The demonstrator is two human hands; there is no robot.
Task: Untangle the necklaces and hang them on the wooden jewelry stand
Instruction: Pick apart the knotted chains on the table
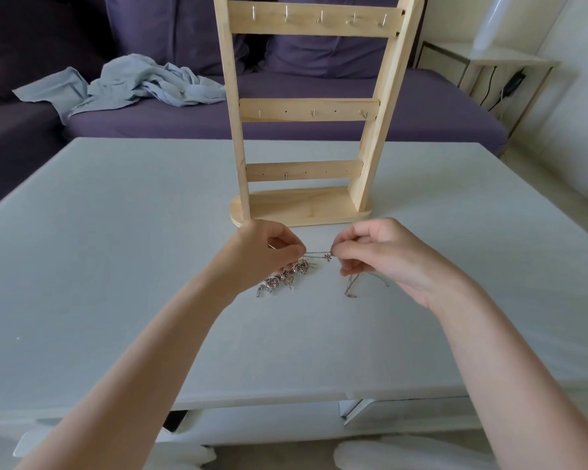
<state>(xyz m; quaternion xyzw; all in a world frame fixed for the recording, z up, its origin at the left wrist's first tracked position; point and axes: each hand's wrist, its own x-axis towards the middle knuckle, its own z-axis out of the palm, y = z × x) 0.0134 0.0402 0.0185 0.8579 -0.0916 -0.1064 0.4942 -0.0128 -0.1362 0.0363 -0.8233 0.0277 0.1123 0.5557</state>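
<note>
The task is sitting near its start, judging by how things lie; the wooden jewelry stand (306, 110) is standing upright at the far middle of the pale worktop (116, 232), and none of its small metal hooks on the three crossbars is carrying a chain; nothing is hanging yet.

The left hand (265, 249) is pinching one end of a thin chain (316, 255) between thumb and curled fingers (287, 251), just in front of the stand's base; the right hand (381, 256) is pinching the other end of that short taut stretch, its fingers likewise curled round it, so both hands are gripping the same strand and drawing it out level between them; a small charm seems to be sitting on the strand close to the right fingertips.

Below the left hand, the tangled necklaces (282, 278) are lying in a knotted silver clump on the worktop; how many there are is too fine to tell; a looser length of chain (353, 283) is trailing down under the right hand onto the surface.

So the untangling appears to be under way but unfinished; separating each necklace and hanging every one is still lying ahead.

Behind the worktop, a purple sofa (319, 123) is holding a crumpled blue cloth (133, 83).
</note>
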